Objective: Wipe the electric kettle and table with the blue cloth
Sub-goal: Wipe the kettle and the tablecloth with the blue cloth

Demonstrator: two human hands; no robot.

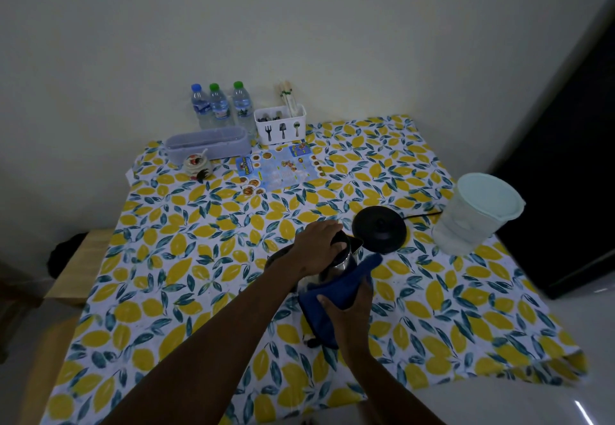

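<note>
The kettle (pixel 342 263) is shiny silver metal with a black top and a black spout, and it sits near the middle of the table (pixel 186 258), tipped a little. It is off its base (pixel 379 228), a round black disc just behind it with a thin black cord running to the right. The left hand (pixel 319 248) is on top of the kettle, and its grip is closed around the black top part. The right hand (pixel 349 311) has its grip closed on the cloth (pixel 336 288), which is dark blue and soft. The cloth is pressed on the kettle's right side, and one end of it hangs down to the table. The table has a white cover with yellow lemons and blue-green leaves. A big white tub (pixel 476 213) with a pale lid stands at the right edge. At the far end by the wall stand three bottles (pixel 219 106), a white basket (pixel 280 124) with sticks in it, a long grey box (pixel 208 145), a small jar (pixel 197 165), and a blue menu (pixel 279 168) lying flat.
</note>
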